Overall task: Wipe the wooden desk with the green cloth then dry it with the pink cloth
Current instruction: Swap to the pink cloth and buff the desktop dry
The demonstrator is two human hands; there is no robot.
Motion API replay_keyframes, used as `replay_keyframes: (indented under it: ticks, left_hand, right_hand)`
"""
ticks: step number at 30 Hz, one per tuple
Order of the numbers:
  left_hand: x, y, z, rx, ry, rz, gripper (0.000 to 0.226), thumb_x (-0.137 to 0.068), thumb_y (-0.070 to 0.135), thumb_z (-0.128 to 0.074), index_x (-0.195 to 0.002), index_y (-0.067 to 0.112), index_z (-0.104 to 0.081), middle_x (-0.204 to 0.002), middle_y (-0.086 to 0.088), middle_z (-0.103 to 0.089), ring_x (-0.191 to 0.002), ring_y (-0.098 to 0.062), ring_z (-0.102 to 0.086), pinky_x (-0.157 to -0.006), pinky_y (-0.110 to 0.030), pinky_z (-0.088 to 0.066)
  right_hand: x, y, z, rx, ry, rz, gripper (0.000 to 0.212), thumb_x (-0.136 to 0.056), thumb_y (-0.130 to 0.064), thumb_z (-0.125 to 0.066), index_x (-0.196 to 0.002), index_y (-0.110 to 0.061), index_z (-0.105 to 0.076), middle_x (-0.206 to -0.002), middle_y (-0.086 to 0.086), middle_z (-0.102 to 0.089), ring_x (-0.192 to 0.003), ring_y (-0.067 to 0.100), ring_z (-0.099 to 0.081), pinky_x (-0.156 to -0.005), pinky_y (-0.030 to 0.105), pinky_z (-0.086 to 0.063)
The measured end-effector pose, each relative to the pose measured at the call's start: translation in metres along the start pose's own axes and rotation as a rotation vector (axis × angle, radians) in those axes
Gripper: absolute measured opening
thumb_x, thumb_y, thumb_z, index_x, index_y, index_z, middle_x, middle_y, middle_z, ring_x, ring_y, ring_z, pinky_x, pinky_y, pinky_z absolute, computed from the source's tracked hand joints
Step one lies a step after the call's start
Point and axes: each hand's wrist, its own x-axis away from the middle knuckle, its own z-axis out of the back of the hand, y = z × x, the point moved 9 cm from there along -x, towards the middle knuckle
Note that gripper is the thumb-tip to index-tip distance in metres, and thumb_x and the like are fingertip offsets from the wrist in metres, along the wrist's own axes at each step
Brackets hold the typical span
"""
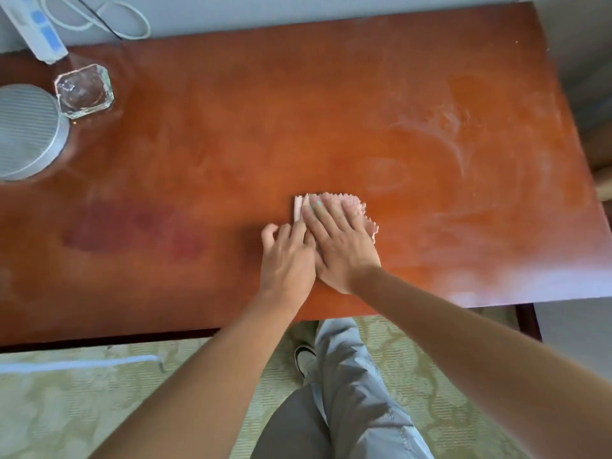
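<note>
A folded pink cloth [356,207] lies on the reddish wooden desk [231,144], a little right of its middle. My right hand [341,240] lies flat on top of the cloth with straight fingers, pressing it down. Beside it on the left, my left hand [286,256] rests on the desk, its fingers touching the cloth's left edge; I cannot tell whether they pinch it. Pale smeared streaks show on the right part of the desk. No green cloth is in view.
A square glass dish [84,91] and a round grey ribbed device [26,130] stand at the desk's far left. A white power strip [36,28] with cables lies behind them. My legs and a shoe [304,356] are over patterned green carpet below the front edge.
</note>
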Motion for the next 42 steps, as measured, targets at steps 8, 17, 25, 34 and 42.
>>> replay_keyframes:
  ticks: [8, 17, 25, 34, 42]
  left_hand:
    - [0.067, 0.015, -0.005, -0.014, 0.033, 0.035, 0.031, -0.084, 0.010, -0.052, -0.108, 0.013, -0.071, -0.111, 0.000, -0.064, -0.088, -0.020, -0.059, -0.084, -0.037, -0.042]
    - [0.047, 0.062, -0.006, -0.186, -0.050, -0.146, 0.021, -0.083, 0.018, -0.052, -0.093, 0.020, -0.071, -0.089, 0.003, -0.059, -0.081, -0.016, -0.056, -0.074, -0.032, -0.042]
    - [0.024, 0.122, -0.010, -0.221, -0.136, -0.204, 0.038, -0.085, 0.012, -0.038, -0.089, 0.015, -0.075, -0.083, 0.003, -0.060, -0.074, -0.013, -0.056, -0.069, -0.028, -0.044]
    - [-0.042, 0.119, -0.016, -0.299, -0.176, -0.172, 0.025, -0.084, 0.017, -0.054, -0.096, 0.013, -0.076, -0.094, -0.003, -0.066, -0.080, -0.015, -0.059, -0.073, -0.028, -0.044]
    - [-0.158, 0.092, 0.001, -0.329, -0.104, -0.092, 0.027, -0.077, 0.009, -0.050, -0.071, 0.025, -0.071, -0.075, 0.006, -0.058, -0.070, -0.012, -0.055, -0.070, -0.026, -0.045]
  right_hand:
    - [0.054, -0.029, -0.019, -0.020, 0.017, 0.026, 0.068, -0.101, -0.042, -0.019, -0.160, -0.009, -0.021, -0.168, 0.010, -0.014, -0.156, 0.029, -0.004, -0.125, 0.052, -0.012]
    - [0.068, 0.004, -0.016, -0.046, -0.007, -0.012, 0.066, -0.101, -0.040, -0.013, -0.161, -0.012, -0.018, -0.168, 0.007, -0.009, -0.156, 0.027, -0.001, -0.126, 0.049, -0.009]
    - [0.084, 0.056, 0.000, 0.004, 0.002, 0.022, 0.070, -0.094, -0.040, -0.033, -0.156, -0.007, -0.033, -0.164, 0.013, -0.024, -0.153, 0.033, -0.017, -0.122, 0.050, -0.015]
    - [0.024, 0.094, 0.001, 0.097, -0.121, 0.075, 0.073, -0.097, -0.047, -0.012, -0.159, -0.012, 0.008, -0.166, 0.006, 0.017, -0.152, 0.027, 0.022, -0.125, 0.048, 0.006]
    - [-0.084, 0.143, 0.035, 0.125, -0.114, 0.118, 0.078, -0.092, -0.050, 0.000, -0.160, -0.013, 0.011, -0.168, 0.004, 0.017, -0.151, 0.025, 0.028, -0.124, 0.047, 0.012]
